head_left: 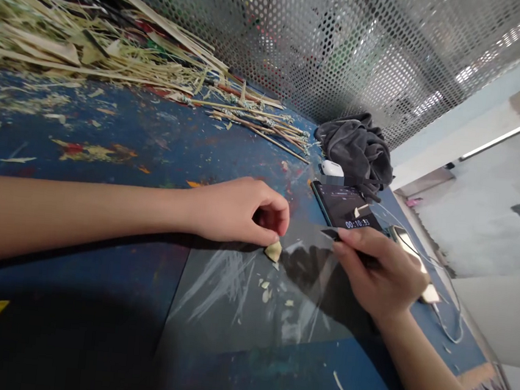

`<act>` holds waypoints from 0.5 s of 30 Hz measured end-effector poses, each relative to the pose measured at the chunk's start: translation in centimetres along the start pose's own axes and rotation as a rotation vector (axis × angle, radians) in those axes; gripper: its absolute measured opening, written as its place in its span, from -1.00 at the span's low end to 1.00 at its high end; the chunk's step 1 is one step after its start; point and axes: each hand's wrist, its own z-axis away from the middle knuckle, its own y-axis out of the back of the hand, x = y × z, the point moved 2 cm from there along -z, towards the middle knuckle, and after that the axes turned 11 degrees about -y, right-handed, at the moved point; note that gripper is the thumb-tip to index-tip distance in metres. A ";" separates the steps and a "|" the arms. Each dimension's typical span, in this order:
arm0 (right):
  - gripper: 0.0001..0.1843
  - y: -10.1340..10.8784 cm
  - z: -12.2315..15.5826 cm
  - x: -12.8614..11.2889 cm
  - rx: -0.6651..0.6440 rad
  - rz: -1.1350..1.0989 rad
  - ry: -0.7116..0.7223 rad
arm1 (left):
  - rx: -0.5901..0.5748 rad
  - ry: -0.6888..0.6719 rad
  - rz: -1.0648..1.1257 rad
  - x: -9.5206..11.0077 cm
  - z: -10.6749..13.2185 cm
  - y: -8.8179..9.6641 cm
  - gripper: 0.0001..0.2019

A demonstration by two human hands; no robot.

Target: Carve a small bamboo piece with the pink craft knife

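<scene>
My left hand is closed, thumb and fingertips curled together around one end of a small pale yellow-tan piece. What that piece is made of I cannot tell. It sits just above a dark grey mat marked with whitish scratches. My right hand pinches a craft knife whose pointed blade faces left, toward the piece but apart from it. Most of the knife's handle is hidden inside the hand. Several pale shavings lie on the mat below the piece.
Behind the hands lie thin sticks and a heap of pale strips. A phone with a timer, a white earbud case, a dark grey cloth and a cabled device are at right. A perforated metal screen backs the blue table.
</scene>
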 end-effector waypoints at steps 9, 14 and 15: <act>-0.75 -1.6 0.1 -1.0 -0.363 -0.068 -0.281 | 0.316 -0.212 -0.162 2.4 0.9 -0.4 -0.95; -0.90 -1.4 0.1 -1.0 -0.342 0.000 -0.209 | 0.329 -0.243 -0.307 3.0 1.1 -0.9 -0.91; -0.90 -1.3 0.0 -0.7 -0.320 0.023 -0.233 | 0.371 -0.239 -0.345 2.9 1.1 -0.7 -0.90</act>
